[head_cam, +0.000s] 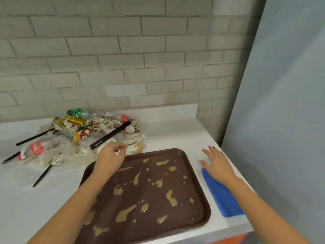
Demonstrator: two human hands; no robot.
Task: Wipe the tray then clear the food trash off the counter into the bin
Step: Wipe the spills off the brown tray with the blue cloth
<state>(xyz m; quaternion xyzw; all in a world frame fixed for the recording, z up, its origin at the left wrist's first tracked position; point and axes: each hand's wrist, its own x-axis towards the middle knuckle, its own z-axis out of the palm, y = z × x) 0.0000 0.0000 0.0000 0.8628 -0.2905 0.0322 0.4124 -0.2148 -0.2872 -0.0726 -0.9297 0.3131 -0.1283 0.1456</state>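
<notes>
**Hovering at the dirty tray**

I see the fingers of my left hand (112, 155) curled at the edge of the trash pile (98, 131); whether they pinch a scrap, I cannot tell. My right hand (216, 164) spreads straight fingers over the counter (167, 131), wrist above the blue cloth (221, 196). The brown tray (191, 187), streaked with sauce (171, 198), lies between my arms.

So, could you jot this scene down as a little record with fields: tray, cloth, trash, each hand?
Tray: brown tray, streaked with yellowish smears, not yet wiped
Cloth: blue cloth, flat on the counter, right of the tray
Trash: trash pile of bottles, wrappers and black cutlery, beyond the tray
Left hand: curled at the pile's edge; grip unclear
Right hand: open, over the cloth's far end
Bin: not in view
</notes>
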